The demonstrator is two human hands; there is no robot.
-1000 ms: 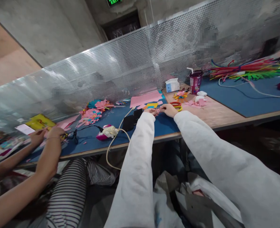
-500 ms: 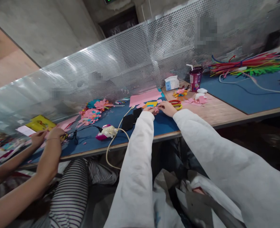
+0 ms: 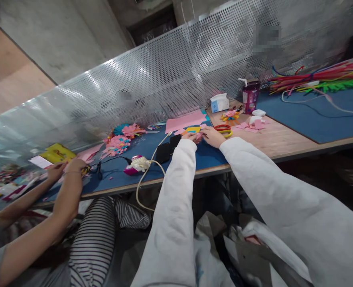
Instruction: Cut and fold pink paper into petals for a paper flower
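Close together over the blue tabletop, my left hand (image 3: 192, 137) and my right hand (image 3: 212, 136) both have their fingers closed on a small piece of pink paper (image 3: 198, 136). The paper's exact shape is mostly hidden by my fingers. Just behind my hands lie cut pieces of coloured paper, among them a yellow piece (image 3: 193, 129), and a large pink sheet (image 3: 185, 120). Scissors with red and yellow handles (image 3: 226, 133) lie right beside my right hand. Dark flat objects, perhaps phones (image 3: 163, 152), rest to the left of my left hand.
Pink paper flowers (image 3: 116, 146) and a power strip with a cable (image 3: 137, 165) sit to the left. A co-worker's hands (image 3: 64, 169) work further left. Toward the back right stand a tissue pack (image 3: 219, 103), a purple cup (image 3: 250, 97) and a bundle of coloured pipe cleaners (image 3: 316, 79).
The whole view has shifted slightly, so things appear a little further right. My hands stay together on the pink paper, with only small finger movement.
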